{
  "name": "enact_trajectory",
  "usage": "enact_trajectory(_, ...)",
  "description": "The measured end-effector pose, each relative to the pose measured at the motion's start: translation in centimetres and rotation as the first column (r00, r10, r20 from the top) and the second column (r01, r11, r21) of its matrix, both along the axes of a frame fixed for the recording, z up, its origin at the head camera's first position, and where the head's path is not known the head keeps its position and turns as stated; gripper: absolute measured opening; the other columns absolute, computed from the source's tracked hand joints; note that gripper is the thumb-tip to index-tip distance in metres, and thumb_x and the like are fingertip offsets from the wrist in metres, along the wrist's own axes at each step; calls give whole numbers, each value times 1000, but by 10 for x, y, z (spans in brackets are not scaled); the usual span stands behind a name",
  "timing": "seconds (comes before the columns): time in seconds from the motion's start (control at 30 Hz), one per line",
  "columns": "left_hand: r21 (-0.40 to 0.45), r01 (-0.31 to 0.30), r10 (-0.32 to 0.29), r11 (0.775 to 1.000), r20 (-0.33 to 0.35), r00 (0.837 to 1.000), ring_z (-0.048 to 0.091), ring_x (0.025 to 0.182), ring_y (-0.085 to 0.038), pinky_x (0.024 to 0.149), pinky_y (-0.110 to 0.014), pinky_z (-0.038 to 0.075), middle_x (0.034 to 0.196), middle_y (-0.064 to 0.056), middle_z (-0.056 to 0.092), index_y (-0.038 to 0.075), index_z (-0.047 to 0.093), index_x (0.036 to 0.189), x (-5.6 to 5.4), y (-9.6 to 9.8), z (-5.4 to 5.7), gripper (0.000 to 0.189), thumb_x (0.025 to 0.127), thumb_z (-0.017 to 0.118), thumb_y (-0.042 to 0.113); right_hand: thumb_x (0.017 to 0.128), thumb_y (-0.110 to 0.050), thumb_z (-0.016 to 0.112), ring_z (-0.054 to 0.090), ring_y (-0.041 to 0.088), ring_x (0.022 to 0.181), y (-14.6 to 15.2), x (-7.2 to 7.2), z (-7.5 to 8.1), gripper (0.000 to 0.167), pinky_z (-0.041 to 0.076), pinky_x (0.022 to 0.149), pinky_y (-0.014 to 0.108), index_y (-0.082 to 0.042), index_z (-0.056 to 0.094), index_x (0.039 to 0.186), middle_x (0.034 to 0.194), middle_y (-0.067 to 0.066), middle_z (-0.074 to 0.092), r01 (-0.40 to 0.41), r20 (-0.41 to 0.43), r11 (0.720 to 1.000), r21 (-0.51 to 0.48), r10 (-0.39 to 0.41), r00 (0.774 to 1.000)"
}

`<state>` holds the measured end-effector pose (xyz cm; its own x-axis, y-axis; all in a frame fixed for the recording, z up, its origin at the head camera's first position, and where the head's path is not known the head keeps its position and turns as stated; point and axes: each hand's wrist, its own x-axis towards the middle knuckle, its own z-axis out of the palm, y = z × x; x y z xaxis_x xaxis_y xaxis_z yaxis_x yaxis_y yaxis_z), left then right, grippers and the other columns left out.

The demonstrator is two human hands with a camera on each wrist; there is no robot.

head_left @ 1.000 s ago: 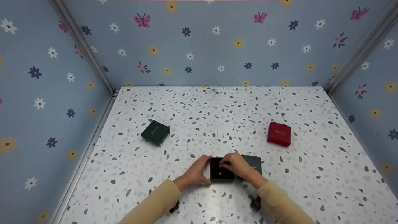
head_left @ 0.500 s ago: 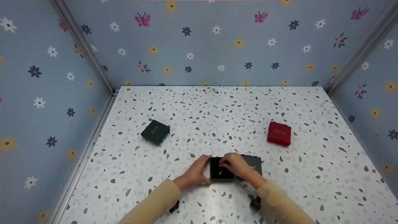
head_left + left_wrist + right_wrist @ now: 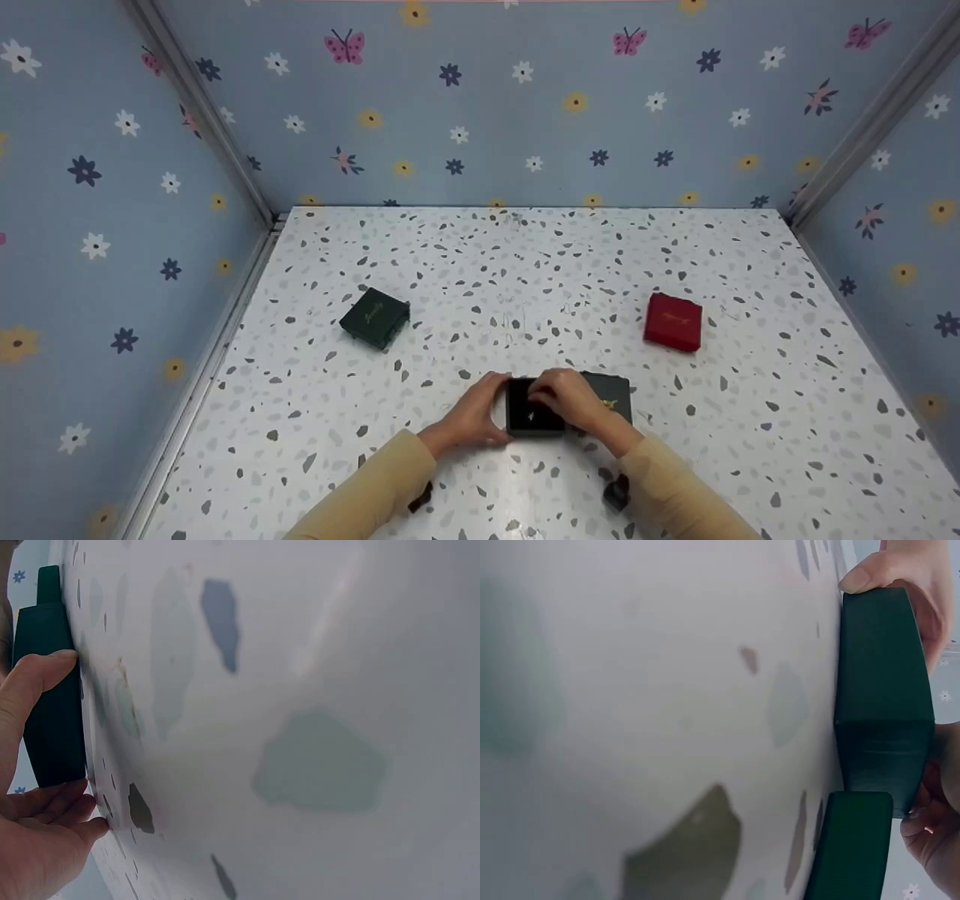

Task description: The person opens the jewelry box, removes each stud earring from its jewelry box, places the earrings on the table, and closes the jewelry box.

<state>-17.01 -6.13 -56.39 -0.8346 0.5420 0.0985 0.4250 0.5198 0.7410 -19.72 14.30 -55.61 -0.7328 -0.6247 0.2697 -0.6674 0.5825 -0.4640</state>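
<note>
Table (image 3: 525,285), white with grey flecks, fills the floor of a booth of blue flowered walls (image 3: 480,105), and every box sits on it. Far left lies a shut green box (image 3: 375,318); far right a shut red box (image 3: 673,322); what either holds cannot be seen.

Near the middle, between the two hands, stands the open box (image 3: 534,409), dark, its black inside facing up. A small pale trinket (image 3: 532,417) lies in it, too small to tell what it is. Just right of it, touching or nearly so, lies its lid (image 3: 616,391), mostly covered by the right wrist.

The left hand (image 3: 472,412) grips the box from the left, thumb on the near wall and fingers curled at the far side; the left wrist view shows the thumb (image 3: 41,667) pressed on the dark wall. The right hand (image 3: 570,397) curls over the box's far right corner, fingertips down inside toward the trinket; whether they pinch it or only touch the padding I cannot tell.

My reading: the step in hand is the handling of the trinket in the opened box, the left hand steadying it. A next move would call for a fine pinch on that tiny piece, with the box kept from sliding.
</note>
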Motion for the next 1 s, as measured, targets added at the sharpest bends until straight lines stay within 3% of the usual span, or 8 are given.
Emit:
enact_trajectory(0.43,7,11,-11,1000,-20,1000,44,106,-18,96,-27,33,114,-8,45,-3,38,125,0,0,0,91,49,84,14,77,-11,67,59,13,68,1,0,-3,5,49,64,26,-7,70,77,72,1,63,-15,-33,996,-84,12,999)
enact_trajectory(1.0,8,8,-8,1000,-12,1000,44,107,-19,97,-27,32,115,-7,46,-2,38,125,0,1,1,91,48,84,13,76,-7,67,61,13,74,1,-1,-3,6,49,69,26,-6,70,81,78,2,66,53,91,982,-182,-37,995)
